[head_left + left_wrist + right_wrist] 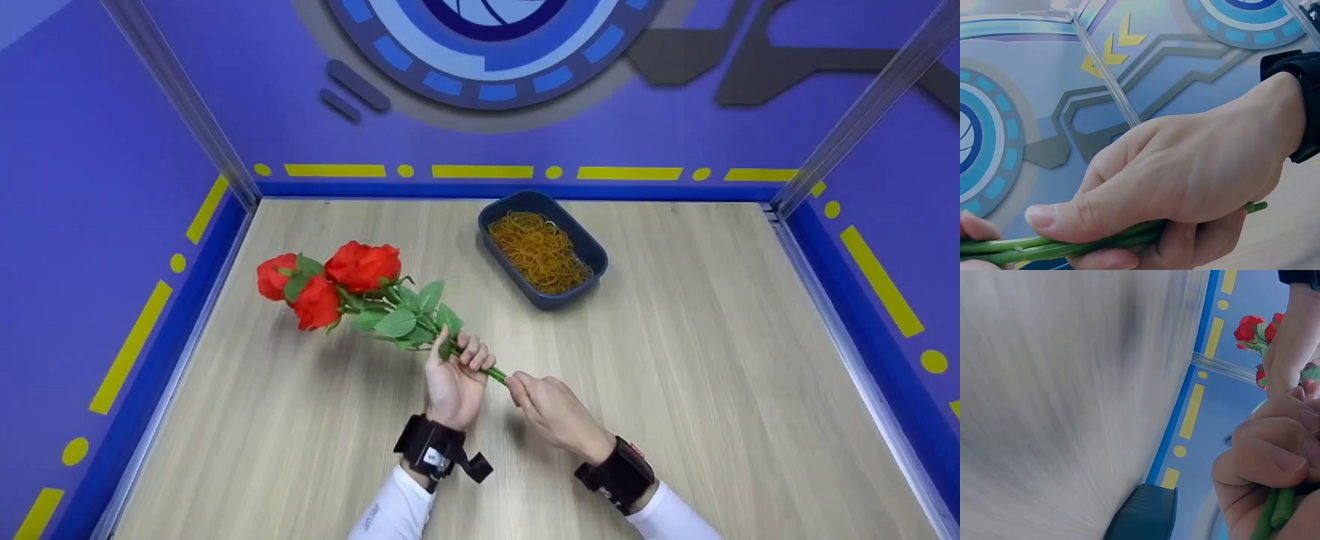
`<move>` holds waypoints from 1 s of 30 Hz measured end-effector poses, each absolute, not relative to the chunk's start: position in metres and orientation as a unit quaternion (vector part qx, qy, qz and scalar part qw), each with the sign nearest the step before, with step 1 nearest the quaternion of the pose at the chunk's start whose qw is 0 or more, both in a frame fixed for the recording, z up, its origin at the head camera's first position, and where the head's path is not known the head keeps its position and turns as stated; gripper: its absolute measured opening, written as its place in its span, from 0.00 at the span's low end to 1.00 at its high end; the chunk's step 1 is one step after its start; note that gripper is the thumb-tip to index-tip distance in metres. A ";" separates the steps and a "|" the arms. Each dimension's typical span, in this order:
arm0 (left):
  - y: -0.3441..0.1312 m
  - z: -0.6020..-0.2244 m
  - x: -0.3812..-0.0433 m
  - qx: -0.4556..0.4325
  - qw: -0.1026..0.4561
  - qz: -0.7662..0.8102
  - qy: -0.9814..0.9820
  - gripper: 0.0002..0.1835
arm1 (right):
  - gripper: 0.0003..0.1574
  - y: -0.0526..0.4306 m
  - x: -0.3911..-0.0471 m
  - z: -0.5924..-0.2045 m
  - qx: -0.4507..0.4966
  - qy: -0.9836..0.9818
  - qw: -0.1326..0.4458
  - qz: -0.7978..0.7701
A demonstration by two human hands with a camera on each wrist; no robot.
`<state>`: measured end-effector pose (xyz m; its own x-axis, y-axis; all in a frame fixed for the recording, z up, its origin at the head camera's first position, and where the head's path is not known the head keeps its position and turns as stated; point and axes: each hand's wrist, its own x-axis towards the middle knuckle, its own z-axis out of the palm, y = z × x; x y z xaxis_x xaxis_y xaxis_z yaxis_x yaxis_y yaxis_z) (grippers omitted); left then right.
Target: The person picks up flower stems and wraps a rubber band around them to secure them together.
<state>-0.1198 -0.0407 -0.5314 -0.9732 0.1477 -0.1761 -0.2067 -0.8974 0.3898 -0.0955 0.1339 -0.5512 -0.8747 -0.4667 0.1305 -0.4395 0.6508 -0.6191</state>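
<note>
Red artificial roses (364, 268) with green leaves lie bundled together over the left half of the table, blooms pointing to the upper left. My left hand (457, 382), palm up, grips the stems just below the leaves. Lower down, my right hand (559, 416) has its fingers curled round the stem ends. In the left wrist view the green stems (1044, 248) run under the thumb of the right hand (1185, 169). The cut stem ends (1282, 509) poke out of the right fist in the right wrist view, with the left hand (1289, 354) beyond.
A dark blue plastic box (551, 300) full of tangled brown rubber bands (544, 251) stands toward the back of the wooden table (720, 360). Blue panels (480, 150) with yellow marks and metal corner posts enclose the back and sides.
</note>
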 end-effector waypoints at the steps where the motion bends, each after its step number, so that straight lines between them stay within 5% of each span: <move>1: -0.041 -0.531 -0.120 -0.063 0.090 0.972 0.206 0.25 | 0.22 0.134 -0.096 -0.551 -0.252 0.908 0.020 -0.335; 14: -0.044 -0.526 -0.120 -0.014 0.075 0.971 0.228 0.25 | 0.21 0.157 -0.129 -0.529 -0.273 0.898 0.064 -0.338; 22: -0.046 -0.530 -0.118 0.028 0.074 0.960 0.269 0.34 | 0.19 0.181 -0.177 -0.508 -0.249 0.911 0.040 -0.326; 30: -0.045 -0.537 -0.115 0.069 0.069 0.957 0.274 0.32 | 0.19 0.191 -0.232 -0.495 -0.222 0.924 0.031 -0.309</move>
